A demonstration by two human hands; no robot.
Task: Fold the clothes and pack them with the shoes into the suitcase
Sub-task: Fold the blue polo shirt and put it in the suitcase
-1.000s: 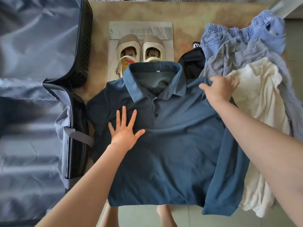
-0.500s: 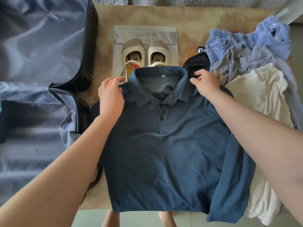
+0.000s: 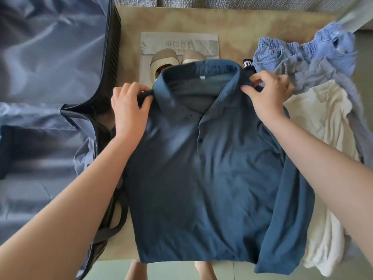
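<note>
Fingers [image 3: 256,78] of my left hand [image 3: 129,112] and right hand [image 3: 266,96] pinch the shirt [image 3: 201,178] on the tan table [image 3: 232,23], suitcase [image 3: 50,57] alongside, floor [image 3: 173,269] below.

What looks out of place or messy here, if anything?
Nothing damaged or spilled. The shirt collar overlaps the shoes, hiding their heels, and one side drapes over the crumpled white top and past the table edge.

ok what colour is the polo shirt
The polo shirt is dark blue, clearest in the head view.

Upside-down Chinese print on grey bag [image 3: 210,41], white letters on black garment [image 3: 248,65]
</note>
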